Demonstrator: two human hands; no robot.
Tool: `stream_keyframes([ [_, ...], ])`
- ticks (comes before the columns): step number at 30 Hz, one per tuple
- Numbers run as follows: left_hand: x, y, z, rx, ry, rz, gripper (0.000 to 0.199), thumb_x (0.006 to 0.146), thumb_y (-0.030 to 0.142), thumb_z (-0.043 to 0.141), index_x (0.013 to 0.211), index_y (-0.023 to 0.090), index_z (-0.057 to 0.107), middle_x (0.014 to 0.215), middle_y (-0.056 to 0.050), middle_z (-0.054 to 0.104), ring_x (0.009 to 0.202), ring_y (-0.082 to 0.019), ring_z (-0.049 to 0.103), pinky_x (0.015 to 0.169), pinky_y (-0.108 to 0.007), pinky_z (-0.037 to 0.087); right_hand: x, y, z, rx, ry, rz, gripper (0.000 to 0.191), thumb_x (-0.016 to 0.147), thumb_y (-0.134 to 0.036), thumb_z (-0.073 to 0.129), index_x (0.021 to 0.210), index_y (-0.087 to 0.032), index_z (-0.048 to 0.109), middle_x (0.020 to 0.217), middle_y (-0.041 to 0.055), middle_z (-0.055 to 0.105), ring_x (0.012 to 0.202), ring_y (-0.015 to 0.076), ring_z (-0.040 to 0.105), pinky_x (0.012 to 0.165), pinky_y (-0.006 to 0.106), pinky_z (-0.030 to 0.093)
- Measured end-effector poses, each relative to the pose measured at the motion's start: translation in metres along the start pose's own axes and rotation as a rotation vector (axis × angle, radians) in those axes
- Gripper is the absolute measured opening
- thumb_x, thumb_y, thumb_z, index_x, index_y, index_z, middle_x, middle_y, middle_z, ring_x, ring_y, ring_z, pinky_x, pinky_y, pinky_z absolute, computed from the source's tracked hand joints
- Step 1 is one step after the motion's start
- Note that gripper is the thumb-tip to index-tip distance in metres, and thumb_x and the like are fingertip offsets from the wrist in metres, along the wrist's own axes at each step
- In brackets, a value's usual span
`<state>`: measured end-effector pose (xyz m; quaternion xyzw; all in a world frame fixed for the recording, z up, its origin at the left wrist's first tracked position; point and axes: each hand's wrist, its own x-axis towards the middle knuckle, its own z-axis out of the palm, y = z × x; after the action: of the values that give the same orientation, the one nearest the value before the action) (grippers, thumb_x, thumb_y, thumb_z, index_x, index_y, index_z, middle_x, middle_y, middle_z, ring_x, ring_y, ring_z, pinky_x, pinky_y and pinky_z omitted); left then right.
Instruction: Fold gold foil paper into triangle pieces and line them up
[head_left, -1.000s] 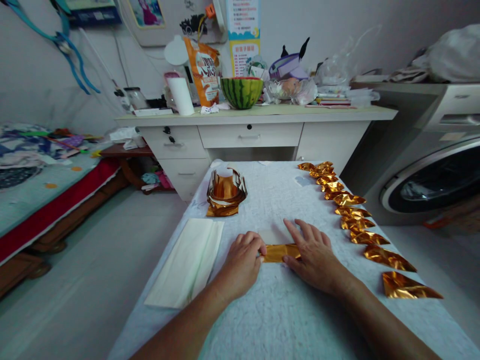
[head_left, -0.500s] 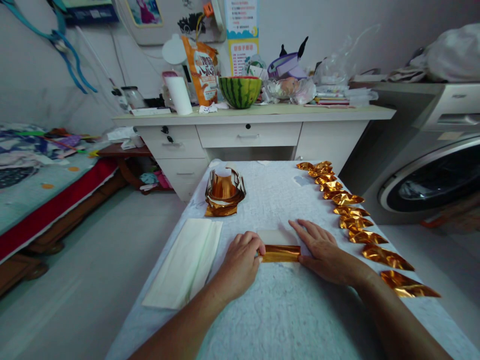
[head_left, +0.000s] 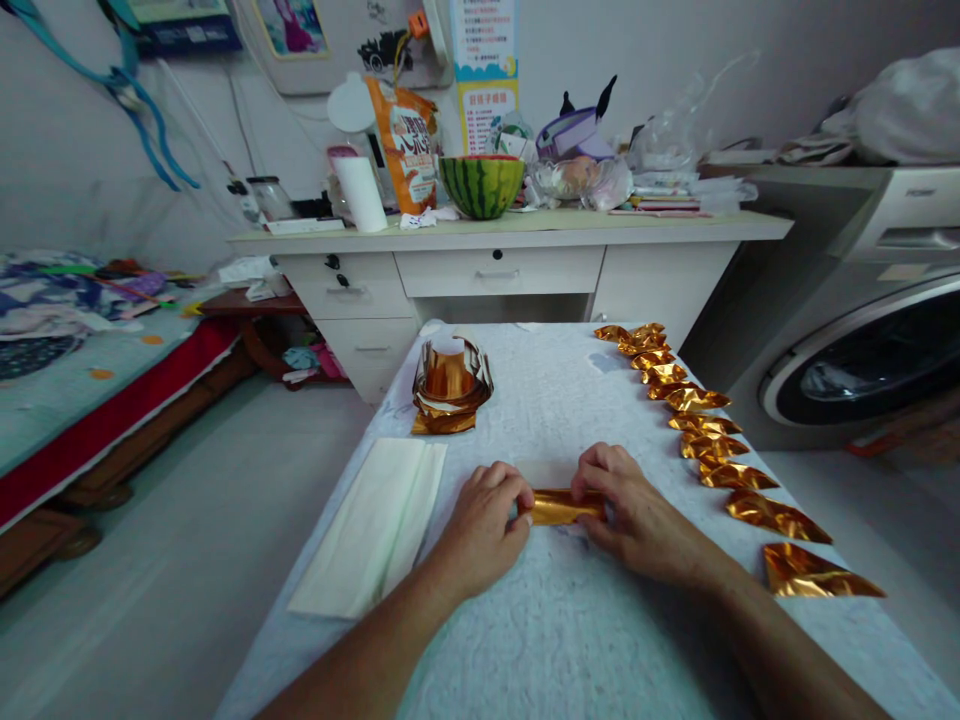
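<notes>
Between my hands lies a rolled strip of gold foil paper (head_left: 556, 506), with a pale sheet edge (head_left: 544, 470) showing just behind it. My left hand (head_left: 491, 515) pinches the roll's left end between thumb and fingers. At the right end, my right hand (head_left: 626, 505) has its fingers curled over the roll and the thumb at the near side. Past my left hand stands a stack of curled gold foil sheets (head_left: 448, 385). Folded pale paper (head_left: 371, 530) lies left of my left forearm. Several folded gold foil pieces (head_left: 724, 472) form a row along the table's right side.
The cloth-covered table (head_left: 480, 650) reaches to a white desk (head_left: 499, 270), which carries a watermelon half (head_left: 481, 187), an orange bag (head_left: 405, 145) and a white paper roll (head_left: 361, 195). A washing machine (head_left: 862, 290) stands to the right, a bed (head_left: 112, 390) to the left.
My right hand has gone from lying flat with fingers spread to curling its fingers over the right end of the foil roll. My left hand stays at the left end.
</notes>
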<state>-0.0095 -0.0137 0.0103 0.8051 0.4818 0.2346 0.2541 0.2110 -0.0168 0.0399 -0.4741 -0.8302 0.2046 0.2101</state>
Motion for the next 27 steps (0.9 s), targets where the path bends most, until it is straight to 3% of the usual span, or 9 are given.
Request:
stream_keyframes([
  [7, 0.001, 0.001, 0.001, 0.024, 0.014, 0.009, 0.018, 0.072, 0.013, 0.066, 0.086, 0.022, 0.061, 0.097, -0.002, 0.054, 0.096, -0.021, 0.051, 0.087, -0.036, 0.042, 0.001, 0.007, 0.009, -0.020, -0.072, -0.015, 0.023, 0.071, -0.006, 0.057, 0.088, -0.020, 0.057, 0.092, 0.0030, 0.055, 0.088, 0.0196, 0.048, 0.079, 0.032, 0.036],
  [14, 0.002, 0.000, 0.002, 0.084, 0.097, 0.092, 0.017, 0.080, 0.011, 0.064, 0.087, 0.024, 0.072, 0.102, -0.004, 0.058, 0.099, -0.021, 0.051, 0.088, -0.035, 0.043, 0.003, 0.011, 0.014, -0.082, -0.045, 0.005, 0.030, 0.067, 0.002, 0.051, 0.086, -0.020, 0.058, 0.090, 0.0031, 0.057, 0.086, 0.0187, 0.049, 0.078, 0.031, 0.037],
  [21, 0.004, -0.006, -0.002, 0.165, 0.088, 0.124, 0.011, 0.085, 0.017, 0.065, 0.086, 0.022, 0.074, 0.082, -0.001, 0.064, 0.082, -0.018, 0.052, 0.075, -0.031, 0.044, 0.008, 0.025, 0.020, -0.046, 0.012, -0.016, 0.015, 0.083, -0.008, 0.051, 0.079, -0.019, 0.062, 0.082, 0.0043, 0.060, 0.081, 0.0188, 0.053, 0.074, 0.030, 0.041],
  [27, 0.006, -0.009, -0.008, 0.213, 0.141, 0.116, 0.016, 0.090, 0.017, 0.057, 0.089, 0.020, 0.073, 0.081, -0.002, 0.066, 0.081, -0.018, 0.055, 0.075, -0.032, 0.044, 0.008, 0.026, 0.017, -0.068, 0.106, -0.014, 0.012, 0.083, -0.010, 0.052, 0.078, -0.019, 0.059, 0.079, 0.0037, 0.060, 0.077, 0.0186, 0.054, 0.071, 0.031, 0.042],
])
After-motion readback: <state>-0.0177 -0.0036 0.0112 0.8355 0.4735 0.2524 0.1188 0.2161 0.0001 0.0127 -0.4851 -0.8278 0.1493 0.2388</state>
